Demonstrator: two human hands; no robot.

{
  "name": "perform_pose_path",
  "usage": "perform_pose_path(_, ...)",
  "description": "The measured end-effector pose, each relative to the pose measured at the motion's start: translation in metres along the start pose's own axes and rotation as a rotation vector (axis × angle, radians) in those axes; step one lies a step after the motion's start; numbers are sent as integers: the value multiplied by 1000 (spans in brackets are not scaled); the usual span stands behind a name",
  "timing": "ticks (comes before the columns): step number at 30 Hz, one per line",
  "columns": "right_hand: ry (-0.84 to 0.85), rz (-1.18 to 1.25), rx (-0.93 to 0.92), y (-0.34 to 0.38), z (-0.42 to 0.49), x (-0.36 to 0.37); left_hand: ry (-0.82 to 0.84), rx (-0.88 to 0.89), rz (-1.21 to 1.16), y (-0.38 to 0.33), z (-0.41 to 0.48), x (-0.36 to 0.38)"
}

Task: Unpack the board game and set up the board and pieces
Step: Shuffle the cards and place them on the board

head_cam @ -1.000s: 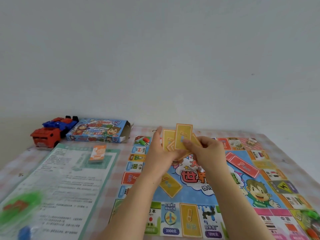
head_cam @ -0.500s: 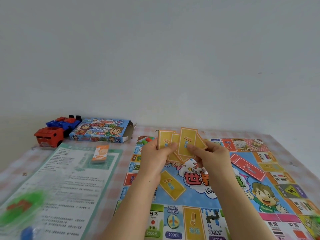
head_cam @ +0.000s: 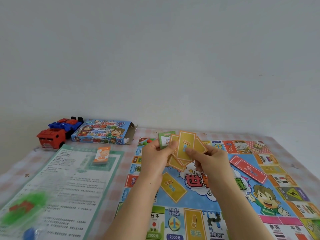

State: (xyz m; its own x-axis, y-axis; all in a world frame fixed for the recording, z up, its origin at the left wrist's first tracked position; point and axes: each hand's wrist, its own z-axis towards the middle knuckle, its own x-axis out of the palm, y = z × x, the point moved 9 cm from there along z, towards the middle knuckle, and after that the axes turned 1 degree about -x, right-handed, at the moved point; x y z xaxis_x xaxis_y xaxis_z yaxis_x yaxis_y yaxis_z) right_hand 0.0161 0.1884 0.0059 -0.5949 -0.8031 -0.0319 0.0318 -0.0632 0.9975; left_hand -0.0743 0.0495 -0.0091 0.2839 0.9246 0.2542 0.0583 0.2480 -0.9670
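— Over the far half of the board (head_cam: 270,172), both hands are up with cards. What's the job?

— Sorting, I'd say. The left hand (head_cam: 154,158) grips a fan of yellow cards (head_cam: 186,148), thumb across the front and fingers curled behind. 1 green card (head_cam: 164,140) sticks out at 10 o'clock of the fan.

— And the right hand (head_cam: 212,161)?

— Closed on them too. Its fingertips pinch the front yellow card near the lower edge, as if to draw it off. Neither hand is slack.

— How would you do it well?

— Pull the green 1 out first, since it looks like part of another set. Then tap the yellows square and lay them on the yellow rectangle (head_cam: 173,187) at 8 o'clock of the board's centre, mirroring the red stack (head_cam: 247,168) at 2 o'clock. I can't tell whether that rectangle is print or a card.

— Any risk?

— The fan is loose, so a light pinch could spill cards across the squares.

— The rest of the kit?

— The game box (head_cam: 102,133) lies open at 10 o'clock of the table. The orange notes (head_cam: 102,155) sit on the rule sheet (head_cam: 69,187) at 9.
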Motion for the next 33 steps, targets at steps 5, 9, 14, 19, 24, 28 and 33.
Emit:
perform_pose_path(5, -15, 22, 18, -3, 1, -2, 26, -33, -56, 2, 1, 3)
perform_pose_path(9, -25, 55, 27, -4, 2, -4, 22, -11, -10, 1, 2, 4)
perform_pose_path(14, 29, 99, 60, -11, 4, 1, -52, 40, -25, -4, 2, -7)
perform_pose_path(19, 60, 114, 89, -15, 6, 6, -59, 19, -63, -5, 1, -9)
perform_pose_path(24, 30, 140, 83, -14, 6, 1, -55, 4, -67, -2, 1, -6)
perform_pose_path(28, 36, 140, 87, -15, 6, 1, -76, 61, -56, -8, 0, -9)
perform_pose_path(33, 55, 133, 90, -16, 6, 3, -93, 32, -88, -6, 1, -11)
